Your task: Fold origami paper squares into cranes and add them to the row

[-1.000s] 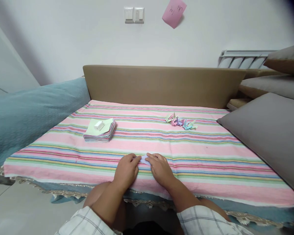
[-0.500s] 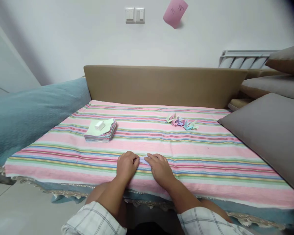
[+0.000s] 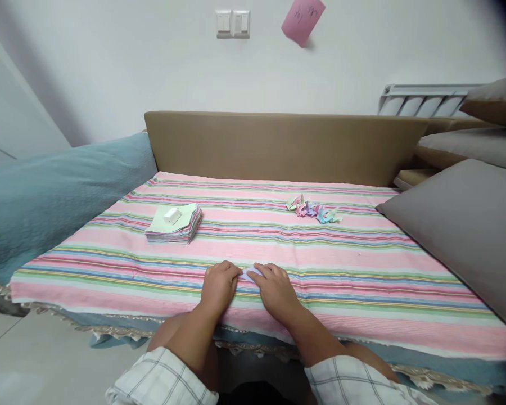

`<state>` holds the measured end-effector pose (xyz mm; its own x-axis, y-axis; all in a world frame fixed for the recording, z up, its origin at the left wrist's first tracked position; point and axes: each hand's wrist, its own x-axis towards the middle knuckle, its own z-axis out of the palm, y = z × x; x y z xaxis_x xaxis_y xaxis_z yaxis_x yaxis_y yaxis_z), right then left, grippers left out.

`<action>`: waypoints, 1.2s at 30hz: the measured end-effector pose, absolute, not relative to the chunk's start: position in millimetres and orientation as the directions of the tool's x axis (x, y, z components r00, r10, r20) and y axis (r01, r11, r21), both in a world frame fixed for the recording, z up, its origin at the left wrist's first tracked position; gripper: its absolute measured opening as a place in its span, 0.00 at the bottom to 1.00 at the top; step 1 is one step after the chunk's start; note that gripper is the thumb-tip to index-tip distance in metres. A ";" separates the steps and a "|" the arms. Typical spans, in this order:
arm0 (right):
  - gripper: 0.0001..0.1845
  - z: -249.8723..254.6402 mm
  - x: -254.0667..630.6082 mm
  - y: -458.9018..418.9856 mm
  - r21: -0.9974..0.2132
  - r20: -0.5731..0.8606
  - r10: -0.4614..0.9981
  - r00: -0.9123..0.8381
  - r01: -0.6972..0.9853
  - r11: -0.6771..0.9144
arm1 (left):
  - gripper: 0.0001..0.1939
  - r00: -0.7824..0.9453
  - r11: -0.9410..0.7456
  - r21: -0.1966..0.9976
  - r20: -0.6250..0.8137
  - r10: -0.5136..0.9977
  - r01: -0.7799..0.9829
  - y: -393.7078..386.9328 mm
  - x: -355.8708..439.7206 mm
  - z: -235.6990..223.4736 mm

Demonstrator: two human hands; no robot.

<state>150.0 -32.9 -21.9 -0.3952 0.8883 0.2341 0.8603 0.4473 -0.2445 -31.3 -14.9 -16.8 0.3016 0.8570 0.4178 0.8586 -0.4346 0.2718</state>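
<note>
A small folded piece of pale purple paper [image 3: 248, 273] lies on the striped cloth between my hands, its ends hidden under my fingers. My left hand [image 3: 220, 281] pinches its left end with thumb and fingertips. On the right side, my right hand [image 3: 275, 286] grips the paper between thumb and fingers, pressing it close to the cloth. Further off to the right sits a cluster of folded paper cranes [image 3: 310, 208] in green, pink, purple and blue. To the left stands a stack of coloured paper sheets [image 3: 181, 229] with a small white block [image 3: 172, 216] on top.
Striped pink cloth [image 3: 253, 247] covers the seat. A brown backrest [image 3: 278, 146] runs along the far side, below a white wall with switches [image 3: 233, 24] and a pink note [image 3: 303, 21]. Grey cushions [image 3: 468, 225] are piled at the right; a blue-covered armrest [image 3: 76, 185] bounds the left.
My left fingers have shifted slightly right along the paper, and a little less of it shows between my hands. My right thumb has moved slightly. The cranes and the stack stay put.
</note>
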 end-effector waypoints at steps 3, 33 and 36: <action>0.27 -19.9 149.2 -33.3 -0.247 0.231 0.890 -0.394 0.861 0.445 | 0.10 0.313 -0.437 0.243 0.419 0.853 0.866 -15.5 -30.5 -16.3; 0.28 -15.7 150.6 -34.1 -0.274 0.181 0.905 -0.385 0.864 0.423 | 0.18 0.287 -0.401 0.182 0.446 0.848 0.898 -19.9 -38.4 -11.8; 0.28 -15.3 149.9 -34.2 -0.275 0.185 0.905 -0.383 0.864 0.422 | 0.20 0.378 -0.508 0.187 0.471 0.797 0.841 -28.9 -31.6 -10.3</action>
<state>149.9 -34.2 -15.3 -0.3833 0.9049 0.1850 0.8639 0.4221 -0.2748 -31.6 -28.9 -10.3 0.3775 0.7974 0.4708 0.8407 -0.5083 0.1867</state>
